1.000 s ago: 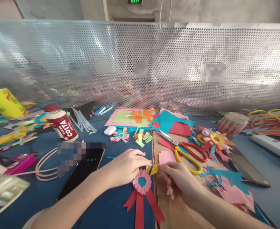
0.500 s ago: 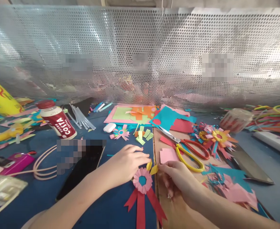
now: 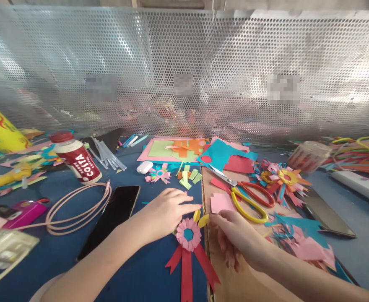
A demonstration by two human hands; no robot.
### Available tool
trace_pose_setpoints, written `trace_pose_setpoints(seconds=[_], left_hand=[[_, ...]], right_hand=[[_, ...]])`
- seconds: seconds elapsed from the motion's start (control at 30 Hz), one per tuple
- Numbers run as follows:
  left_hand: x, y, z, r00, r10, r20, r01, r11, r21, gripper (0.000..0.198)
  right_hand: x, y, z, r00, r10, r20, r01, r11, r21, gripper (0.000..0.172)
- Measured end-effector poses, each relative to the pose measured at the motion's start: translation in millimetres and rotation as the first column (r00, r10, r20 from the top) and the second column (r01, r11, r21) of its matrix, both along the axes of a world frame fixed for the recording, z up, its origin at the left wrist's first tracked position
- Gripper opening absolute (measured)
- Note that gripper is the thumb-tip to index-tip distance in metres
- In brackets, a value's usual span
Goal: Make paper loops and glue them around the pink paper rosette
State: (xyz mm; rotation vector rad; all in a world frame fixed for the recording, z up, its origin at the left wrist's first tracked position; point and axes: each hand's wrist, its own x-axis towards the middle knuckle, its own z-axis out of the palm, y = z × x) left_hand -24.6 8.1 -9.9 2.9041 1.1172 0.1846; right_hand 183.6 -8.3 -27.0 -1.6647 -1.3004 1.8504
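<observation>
A paper rosette [image 3: 180, 238] lies on the blue mat, with a pleated pink ring, a blue centre and red ribbon tails [image 3: 187, 274]. Two yellow paper petals [image 3: 203, 221] stick out from its upper right edge. My left hand [image 3: 167, 212] rests palm down over the rosette's upper left side, fingers stretched out and apart, the index fingertip by the upper petal. To the right, my right hand [image 3: 235, 233] has thumb and index finger pinched at the tip of the right petal; its other fingers curl below.
Scissors [image 3: 235, 182] with yellow and red handles lie beyond my right hand, beside pink paper squares [image 3: 221, 203]. A phone [image 3: 112, 218], a coiled cable [image 3: 54, 228] and a Costa bottle [image 3: 77, 161] are at left. Paper flowers [image 3: 285, 178] and scraps lie right; a perforated metal panel [image 3: 184, 54] stands behind.
My left index finger has straightened and reaches slightly further right, above the upper petal. My right hand stays at the right petal, its lower fingers shifted a little. The rosette has barely moved.
</observation>
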Motion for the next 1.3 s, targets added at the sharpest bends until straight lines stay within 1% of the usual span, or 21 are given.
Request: trace_pose_setpoints(seconds=[0.1,0.17,0.23,0.37,0.5,0.63,0.77,0.97,1.17,1.3], left_hand=[[0.1,0.0,-0.8,1.000,-0.005,-0.004,0.005,1.000,-0.004,0.052],[0.4,0.7,-1.9,1.000,-0.021,-0.003,0.021,1.000,-0.008,0.050],[0.9,1.4,-2.2,1.000,-0.024,-0.002,0.024,1.000,-0.010,0.048],[1.3,1.1,0.2,1.000,-0.006,-0.012,0.006,1.000,-0.004,0.050],[1.3,0.0,2.8,1.000,0.017,-0.025,-0.017,1.000,0.005,0.053],[2.0,0.6,3.1,0.999,0.018,-0.030,-0.017,1.000,0.004,0.054],[2.0,1.3,0.8,1.000,-0.003,-0.019,0.003,1.000,0.001,0.054],[0.8,1.8,-1.9,1.000,-0.007,-0.005,0.007,1.000,-0.002,0.053],[0.4,1.2,-0.3,1.000,-0.007,-0.022,0.007,1.000,-0.002,0.055],[-0.5,1.0,-0.2,1.000,-0.004,-0.018,0.004,1.000,-0.002,0.055]], right_hand=[[7.0,1.6,-0.5,0.999,0.008,0.031,-0.012,0.991,0.135,0.016],[10.4,3.2,-0.4,0.998,0.040,0.056,-0.052,0.969,0.239,0.020],[12.3,4.5,-0.8,0.994,0.073,0.082,-0.094,0.953,0.288,0.026],[13.7,5.3,-4.3,0.989,0.107,0.101,-0.132,0.950,0.282,0.035],[14.1,5.5,-6.7,0.991,0.120,0.065,-0.133,0.961,0.241,0.037],[11.8,7.7,-3.4,0.992,0.117,0.054,-0.126,0.967,0.221,0.035],[7.4,12.6,1.0,0.986,0.116,0.119,-0.139,0.970,0.199,0.029],[3.0,18.3,1.3,0.970,0.154,0.190,-0.190,0.964,0.186,0.020],[6.5,17.4,4.8,0.979,0.145,0.146,-0.169,0.971,0.168,0.024],[10.2,16.0,5.8,0.982,0.138,0.126,-0.156,0.977,0.149,0.022]])
